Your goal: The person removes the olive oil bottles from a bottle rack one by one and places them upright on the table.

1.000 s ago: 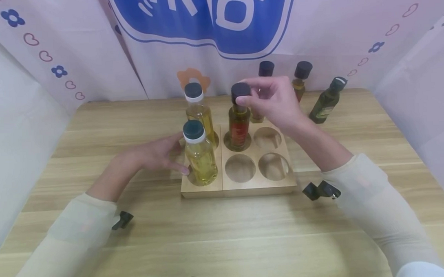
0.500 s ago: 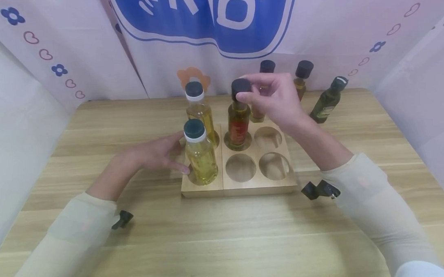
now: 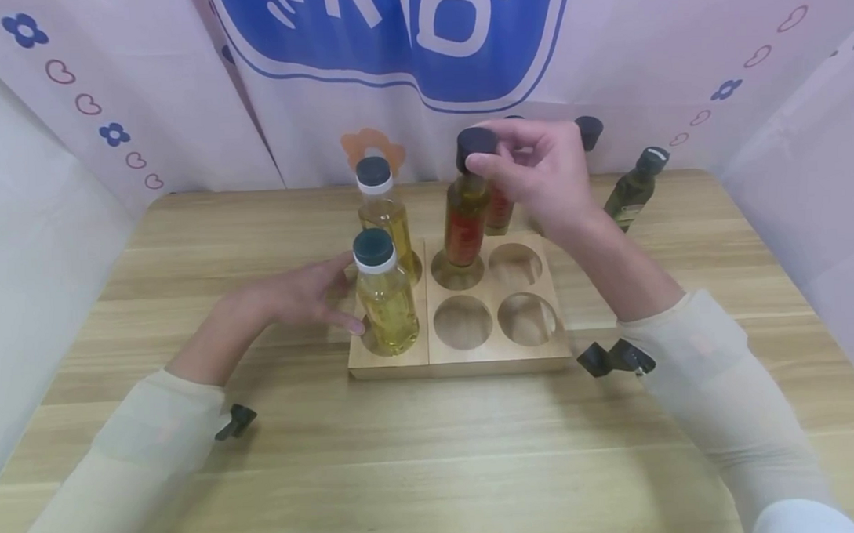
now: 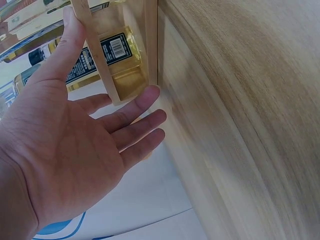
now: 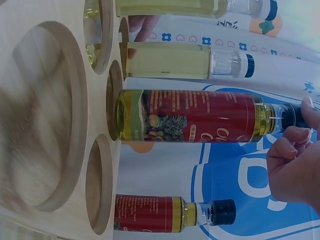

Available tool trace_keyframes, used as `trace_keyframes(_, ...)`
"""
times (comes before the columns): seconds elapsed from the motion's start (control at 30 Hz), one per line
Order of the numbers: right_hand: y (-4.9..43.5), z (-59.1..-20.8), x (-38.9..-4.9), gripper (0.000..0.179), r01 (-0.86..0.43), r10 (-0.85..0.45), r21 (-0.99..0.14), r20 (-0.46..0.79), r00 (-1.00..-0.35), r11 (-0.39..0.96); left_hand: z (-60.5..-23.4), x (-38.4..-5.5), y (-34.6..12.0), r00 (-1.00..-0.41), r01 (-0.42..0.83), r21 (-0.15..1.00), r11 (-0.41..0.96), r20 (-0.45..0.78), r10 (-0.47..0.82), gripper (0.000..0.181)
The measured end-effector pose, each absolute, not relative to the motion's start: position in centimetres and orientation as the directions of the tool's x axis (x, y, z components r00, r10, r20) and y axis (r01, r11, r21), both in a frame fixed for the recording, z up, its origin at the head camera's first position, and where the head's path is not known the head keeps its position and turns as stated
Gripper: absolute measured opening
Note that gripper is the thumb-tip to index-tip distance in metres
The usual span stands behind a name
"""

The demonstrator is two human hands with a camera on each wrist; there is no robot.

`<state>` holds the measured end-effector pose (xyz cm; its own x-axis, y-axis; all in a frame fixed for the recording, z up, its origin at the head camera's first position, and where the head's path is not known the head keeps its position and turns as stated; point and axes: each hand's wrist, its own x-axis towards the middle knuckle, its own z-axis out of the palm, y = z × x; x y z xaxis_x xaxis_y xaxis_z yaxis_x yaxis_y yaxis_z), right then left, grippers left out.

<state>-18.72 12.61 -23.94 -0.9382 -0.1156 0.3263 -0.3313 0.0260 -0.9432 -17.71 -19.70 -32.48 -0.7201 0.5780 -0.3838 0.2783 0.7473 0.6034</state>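
Observation:
My right hand (image 3: 547,168) pinches the black cap of an olive oil bottle (image 3: 464,230) between thumb and fingers. The right wrist view shows the bottle's red label (image 5: 207,115) in full. The bottle stands almost upright over the back left hole of the wooden bottle holder's right part (image 3: 494,288), its base right at the hole. My left hand (image 3: 304,298) rests against the holder's left side, fingers extended, thumb touching its side in the left wrist view. Beside it, two clear bottles of yellow oil, a front one (image 3: 392,315) and a back one (image 3: 393,224), sit in the holder.
Behind my right hand stands another red-labelled bottle (image 3: 499,211), partly hidden. Another bottle's black cap (image 3: 589,131) shows past the hand. A dark green bottle (image 3: 632,193) stands at the back right. A printed curtain (image 3: 195,86) hangs behind the wooden table (image 3: 406,471).
My right hand has raised the red-labelled bottle up out of its hole and shifted slightly right. The left hand and the holder have stayed in place.

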Motion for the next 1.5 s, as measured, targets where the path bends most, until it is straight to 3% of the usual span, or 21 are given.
trace_keyframes(0.17, 12.7, -23.7, -19.1, 0.025, -0.323, -0.108, -0.946, 0.323, -0.940, -0.015, -32.4, -17.7, -19.7, -0.721, 0.275, 0.605, 0.747, -0.385, 0.577, 0.121)
trace_keyframes(0.43, 12.5, -23.3, -20.0, 0.022, -0.364, -0.096, -0.931, 0.360, -0.928, 0.037, -32.5, -17.7, -19.8, -0.723, 0.267, 0.607, 0.749, -0.387, 0.572, 0.121)
trace_keyframes(0.6, 12.2, -23.3, -20.4, 0.023, -0.339, -0.075, -0.937, 0.333, -0.940, 0.080, -32.6, -17.7, -19.8, -0.722, 0.272, 0.616, 0.739, -0.378, 0.580, 0.120)
trace_keyframes(0.93, 11.7, -23.5, -21.5, 0.023, -0.323, -0.066, -0.946, 0.320, -0.945, 0.034, -32.5, -17.6, -19.7, -0.720, 0.262, 0.619, 0.740, -0.385, 0.577, 0.120)
trace_keyframes(1.23, 11.1, -23.7, -22.6, 0.025, -0.313, -0.049, -0.943, 0.310, -0.950, 0.110, -32.4, -17.6, -19.6, -0.728, 0.260, 0.599, 0.758, -0.394, 0.561, 0.121)
trace_keyframes(1.5, 10.4, -24.3, -23.8, 0.028, -0.268, -0.023, -0.961, 0.267, -0.963, 0.075, -32.3, -17.6, -19.6, -0.726, 0.259, 0.605, 0.753, -0.392, 0.565, 0.120)
